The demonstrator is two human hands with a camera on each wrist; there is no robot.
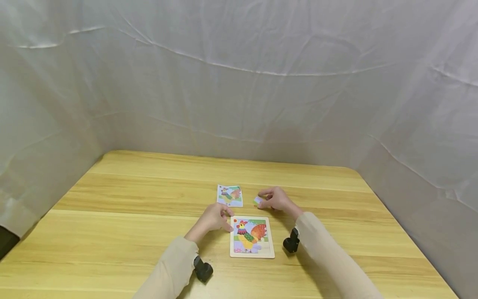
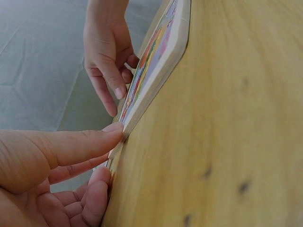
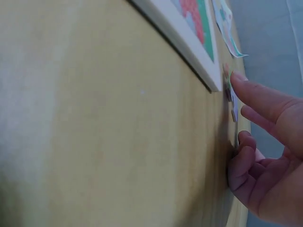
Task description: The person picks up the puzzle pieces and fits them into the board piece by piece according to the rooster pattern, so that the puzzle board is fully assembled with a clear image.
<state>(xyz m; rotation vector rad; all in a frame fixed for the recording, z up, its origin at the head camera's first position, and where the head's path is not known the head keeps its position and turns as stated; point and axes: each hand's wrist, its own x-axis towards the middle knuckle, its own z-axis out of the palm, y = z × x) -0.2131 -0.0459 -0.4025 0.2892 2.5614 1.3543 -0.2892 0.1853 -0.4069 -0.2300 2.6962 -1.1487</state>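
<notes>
A wooden tray puzzle [image 1: 271, 252] with a rooster picture lies before me, bare wood showing at its lower right. My left hand [image 1: 214, 217] is at its upper left corner, thumb and forefinger reaching the rim. In the left wrist view the straight thumb [image 2: 90, 144] touches the pale tray edge [image 2: 165, 71], the lower fingers bent. Beyond the tray, my right hand [image 1: 275, 199] pinches a small lavender and green puzzle piece [image 1: 257, 200] between thumb and forefinger. The right wrist view shows the piece [image 3: 234, 115] edge-on, low over the wood, beside the right hand [image 3: 270, 142].
A paper picture card [image 1: 230, 196] of the same rooster lies behind the tray, with a curled corner in the right wrist view. The wooden table [image 1: 123, 241] meets grey cloth walls [image 1: 239, 104] at the back and sides. Each wrist wears a black camera [image 1: 203, 270].
</notes>
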